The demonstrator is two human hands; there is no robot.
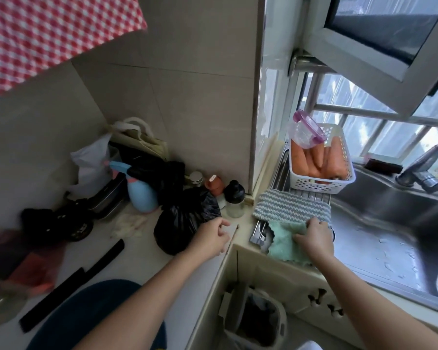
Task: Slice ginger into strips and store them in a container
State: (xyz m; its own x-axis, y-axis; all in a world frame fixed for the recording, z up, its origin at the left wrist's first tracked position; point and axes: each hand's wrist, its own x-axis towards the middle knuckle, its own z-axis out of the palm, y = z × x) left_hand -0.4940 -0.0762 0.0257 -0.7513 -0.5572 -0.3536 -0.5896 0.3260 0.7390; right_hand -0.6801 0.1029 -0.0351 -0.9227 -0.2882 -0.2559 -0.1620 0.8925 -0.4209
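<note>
Both forearms reach in from below. Right hand [314, 239] curls its fingers into a soft, nubby green cloth [286, 250] beside the steel sink [390, 223]. Left hand [211, 238] hovers at the surface [142, 261] edge, fingers loosely curled; I cannot tell whether they hold anything. No ginger shows. The tub [304, 133], thin clear plastic with purple clips, lies tilted on carrots [314, 160] in a white perforated basket [321, 184]. It is probably light and slick, best gripped round its body.
</note>
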